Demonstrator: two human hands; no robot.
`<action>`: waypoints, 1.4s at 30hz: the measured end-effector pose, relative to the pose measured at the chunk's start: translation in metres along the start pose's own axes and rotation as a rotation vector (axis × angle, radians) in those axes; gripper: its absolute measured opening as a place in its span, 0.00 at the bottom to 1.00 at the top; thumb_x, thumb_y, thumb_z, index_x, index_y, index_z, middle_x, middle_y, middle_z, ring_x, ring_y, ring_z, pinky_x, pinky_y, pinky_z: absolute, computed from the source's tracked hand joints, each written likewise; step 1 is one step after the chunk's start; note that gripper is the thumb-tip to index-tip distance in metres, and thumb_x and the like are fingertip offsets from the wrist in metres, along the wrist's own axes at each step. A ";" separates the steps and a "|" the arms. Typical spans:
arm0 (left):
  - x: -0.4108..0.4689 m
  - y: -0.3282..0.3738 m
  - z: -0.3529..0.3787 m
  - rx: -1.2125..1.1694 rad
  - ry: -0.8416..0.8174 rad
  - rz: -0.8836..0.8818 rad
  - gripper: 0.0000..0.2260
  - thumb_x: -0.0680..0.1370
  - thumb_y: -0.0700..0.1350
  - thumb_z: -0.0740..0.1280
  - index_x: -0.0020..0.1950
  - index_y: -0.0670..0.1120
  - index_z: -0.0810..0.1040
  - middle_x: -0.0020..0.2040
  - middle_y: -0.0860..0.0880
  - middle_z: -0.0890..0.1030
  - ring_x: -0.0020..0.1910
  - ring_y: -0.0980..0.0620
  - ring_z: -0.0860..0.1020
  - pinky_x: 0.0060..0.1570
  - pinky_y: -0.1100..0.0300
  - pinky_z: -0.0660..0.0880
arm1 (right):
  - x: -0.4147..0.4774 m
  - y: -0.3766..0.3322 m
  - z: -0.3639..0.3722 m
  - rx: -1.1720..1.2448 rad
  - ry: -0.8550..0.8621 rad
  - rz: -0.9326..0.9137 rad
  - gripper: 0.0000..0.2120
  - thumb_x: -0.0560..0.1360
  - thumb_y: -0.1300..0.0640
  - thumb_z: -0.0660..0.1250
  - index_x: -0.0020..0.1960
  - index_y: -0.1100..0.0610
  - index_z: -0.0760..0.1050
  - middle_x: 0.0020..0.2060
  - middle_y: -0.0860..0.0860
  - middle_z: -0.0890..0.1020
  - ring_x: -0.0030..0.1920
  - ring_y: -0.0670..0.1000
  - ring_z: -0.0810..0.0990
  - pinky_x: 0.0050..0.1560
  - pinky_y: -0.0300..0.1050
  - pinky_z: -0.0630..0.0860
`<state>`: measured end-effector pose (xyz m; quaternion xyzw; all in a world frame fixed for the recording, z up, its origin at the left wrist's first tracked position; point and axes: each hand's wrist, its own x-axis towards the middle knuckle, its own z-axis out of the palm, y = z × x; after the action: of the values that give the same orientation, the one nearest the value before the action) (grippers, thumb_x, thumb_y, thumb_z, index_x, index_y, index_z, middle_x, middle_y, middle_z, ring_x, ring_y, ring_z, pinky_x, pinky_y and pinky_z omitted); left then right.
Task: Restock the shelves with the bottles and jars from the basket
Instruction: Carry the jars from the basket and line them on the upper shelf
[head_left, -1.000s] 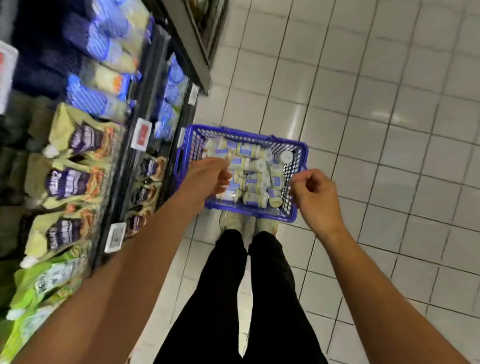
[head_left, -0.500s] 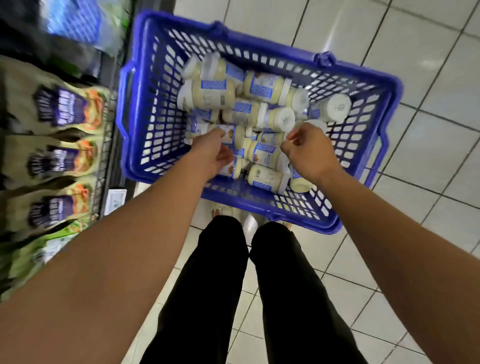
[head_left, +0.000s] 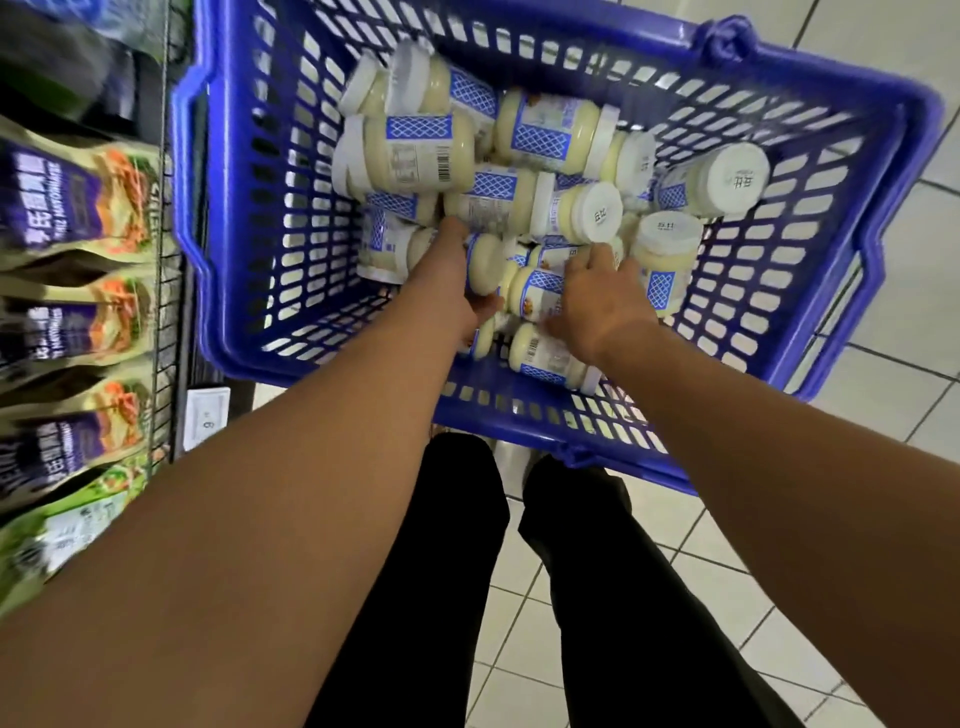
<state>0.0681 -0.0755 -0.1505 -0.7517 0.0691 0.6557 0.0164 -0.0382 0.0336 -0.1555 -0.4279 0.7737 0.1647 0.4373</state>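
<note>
A blue plastic basket (head_left: 208, 291) stands on the tiled floor in front of my feet. Several cream-filled jars with white lids and blue-patterned labels lie piled inside, among them one large jar (head_left: 410, 153) near the far left. Both my hands are down in the pile near the basket's front wall. My left hand (head_left: 447, 283) grips a white-lidded jar (head_left: 485, 260) between fingers and thumb. My right hand (head_left: 597, 299) lies over a neighbouring jar (head_left: 535, 293), with fingers on its far side and thumb on its near side.
Shelves on the left hold purple-and-green sauce pouches (head_left: 67, 197) behind a wire front, with a white price tag (head_left: 207, 418) on the shelf edge. My black-trousered legs (head_left: 457, 571) stand just behind the basket. White floor tiles (head_left: 883, 374) spread to the right.
The view has dropped closer to the basket. Both hands went from above the jars down into the pile and closed around jars near the front.
</note>
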 end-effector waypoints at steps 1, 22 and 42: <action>-0.001 -0.004 -0.005 0.018 -0.020 0.003 0.16 0.75 0.56 0.69 0.55 0.46 0.76 0.53 0.43 0.79 0.50 0.45 0.78 0.37 0.52 0.81 | 0.000 0.000 -0.003 0.009 -0.021 0.007 0.33 0.78 0.42 0.66 0.73 0.62 0.63 0.69 0.61 0.65 0.67 0.65 0.66 0.65 0.57 0.68; -0.123 -0.009 -0.063 0.464 -0.512 0.469 0.30 0.63 0.49 0.78 0.63 0.62 0.75 0.57 0.53 0.83 0.50 0.53 0.84 0.39 0.59 0.79 | -0.147 0.022 -0.083 1.209 0.025 -0.110 0.36 0.61 0.63 0.84 0.61 0.44 0.70 0.50 0.52 0.80 0.43 0.45 0.82 0.40 0.36 0.80; -0.320 0.021 -0.061 0.075 -0.688 0.638 0.32 0.69 0.35 0.66 0.73 0.45 0.65 0.54 0.46 0.82 0.54 0.45 0.81 0.55 0.45 0.79 | -0.292 -0.040 -0.198 1.943 0.159 -0.244 0.27 0.72 0.65 0.63 0.71 0.59 0.67 0.54 0.61 0.81 0.50 0.59 0.80 0.48 0.53 0.76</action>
<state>0.0835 -0.0765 0.1757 -0.4308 0.3108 0.8361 -0.1368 -0.0389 0.0375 0.1997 0.0312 0.5503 -0.6188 0.5598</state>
